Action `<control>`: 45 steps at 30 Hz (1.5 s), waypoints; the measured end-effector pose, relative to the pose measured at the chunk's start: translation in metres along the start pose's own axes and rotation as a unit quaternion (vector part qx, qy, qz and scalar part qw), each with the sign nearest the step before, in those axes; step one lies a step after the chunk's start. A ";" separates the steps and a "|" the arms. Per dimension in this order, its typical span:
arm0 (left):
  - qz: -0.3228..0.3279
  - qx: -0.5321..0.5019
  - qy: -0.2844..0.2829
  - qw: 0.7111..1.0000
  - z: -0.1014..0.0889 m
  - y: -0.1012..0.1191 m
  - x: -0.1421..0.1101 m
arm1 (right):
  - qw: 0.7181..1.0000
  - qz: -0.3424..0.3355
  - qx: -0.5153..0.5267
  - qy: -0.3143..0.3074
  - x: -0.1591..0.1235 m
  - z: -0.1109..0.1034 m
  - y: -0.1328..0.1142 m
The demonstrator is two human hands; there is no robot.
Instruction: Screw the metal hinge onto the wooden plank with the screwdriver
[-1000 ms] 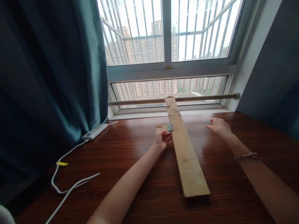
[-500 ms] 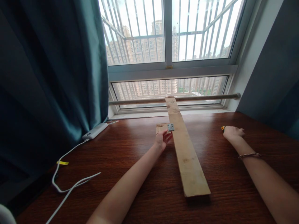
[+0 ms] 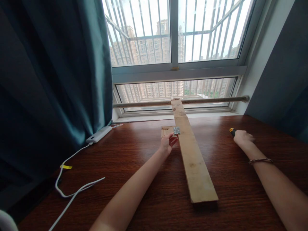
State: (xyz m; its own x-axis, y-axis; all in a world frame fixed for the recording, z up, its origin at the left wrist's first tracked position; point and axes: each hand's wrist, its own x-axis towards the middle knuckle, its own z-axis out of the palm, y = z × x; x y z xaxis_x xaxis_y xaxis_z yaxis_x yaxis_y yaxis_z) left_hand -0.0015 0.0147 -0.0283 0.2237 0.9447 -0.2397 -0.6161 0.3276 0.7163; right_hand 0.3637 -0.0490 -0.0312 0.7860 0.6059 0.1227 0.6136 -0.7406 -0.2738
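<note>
A long wooden plank (image 3: 192, 157) lies lengthwise on the dark wooden table (image 3: 149, 189), its far end at the window rail. A small wooden block (image 3: 166, 131) sits against the plank's left side, joined by a small metal hinge (image 3: 176, 130). My left hand (image 3: 167, 143) rests at the block just below the hinge, fingers curled on the block's near edge. My right hand (image 3: 243, 138) is closed round a tool with a yellow and black handle (image 3: 232, 131), far right of the plank; only the handle's end shows.
A white power bank (image 3: 99, 134) lies at the table's back left with a white cable (image 3: 72, 192) trailing toward the near left edge. A teal curtain (image 3: 53, 80) hangs on the left. A horizontal rail (image 3: 149, 103) runs along the window sill.
My right hand moved right from beside the plank and closed on the yellow-handled tool. My left hand stayed at the block and hinge.
</note>
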 end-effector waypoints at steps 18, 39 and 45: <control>0.005 0.007 0.005 1.000 0.002 0.002 -0.003 | 0.763 -0.096 0.640 0.004 -0.095 -0.100 -0.089; 0.046 -0.008 0.065 0.997 0.016 0.006 -0.007 | 0.765 -0.248 0.593 0.022 -0.127 -0.075 -0.172; 0.046 -0.026 0.051 0.997 0.015 0.005 -0.006 | 0.748 -0.226 0.624 -0.004 -0.124 -0.075 -0.171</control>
State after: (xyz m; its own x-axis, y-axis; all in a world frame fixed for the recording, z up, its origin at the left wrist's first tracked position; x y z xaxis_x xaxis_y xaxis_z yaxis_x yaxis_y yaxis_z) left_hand 0.0051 0.0105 -0.0132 0.0879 0.9665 -0.2412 -0.6696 0.2366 0.7041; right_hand 0.1665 -0.0189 0.0717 0.5157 0.7183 0.4670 0.2640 0.3853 -0.8842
